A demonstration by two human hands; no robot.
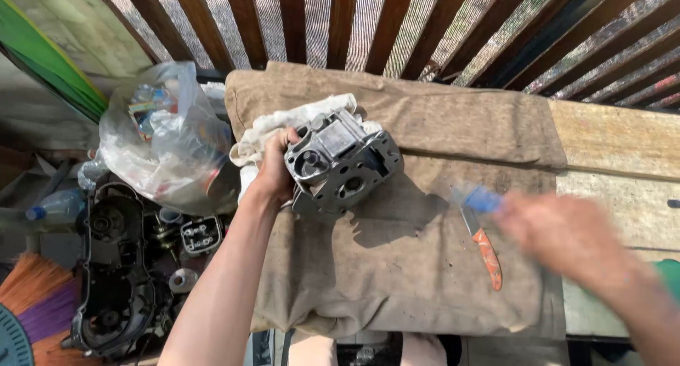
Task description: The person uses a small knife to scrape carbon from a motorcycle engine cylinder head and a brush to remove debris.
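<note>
My left hand (pixel 273 173) grips the metal engine part (pixel 341 162), tilted on the brown cloth (pixel 425 267). My right hand (pixel 567 238) is blurry; I cannot tell its grip. The heavy part could slip and fall.

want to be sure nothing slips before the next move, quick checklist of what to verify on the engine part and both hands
1. Left hand grips the grey engine part: ok.
2. Part rests on the brown cloth, white rag behind it: ok.
3. Right hand steady: not ok, it is blurred in motion.
4. What the right hand holds: cannot tell, only something blue shows.
5. Orange-handled knife lies on the cloth, apart from the part: ok.
</note>
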